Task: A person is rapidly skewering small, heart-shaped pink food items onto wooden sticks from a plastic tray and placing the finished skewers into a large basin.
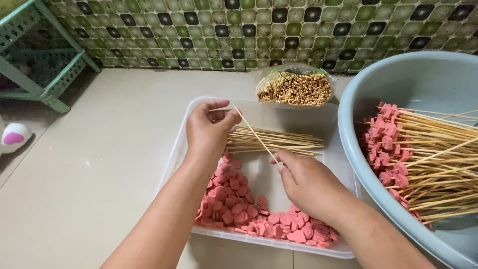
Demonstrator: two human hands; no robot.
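Observation:
My left hand [209,128] hovers over the far left of a clear plastic tray [174,154], fingers pinched near the tip of a thin bamboo skewer [254,133]. My right hand [308,184] grips the lower end of that same skewer over the tray's middle. Behind the hands, a loose pile of bare skewers [284,141] lies across the tray. Pink heart-shaped sausage slices [234,204] fill the tray's near left and front.
A grey-blue basin [358,89] at the right holds several skewers loaded with pink slices [386,144]. A plastic bag of skewers [295,88] stands behind the tray against a green tiled wall. A green plastic rack [45,65] is at far left on the beige floor.

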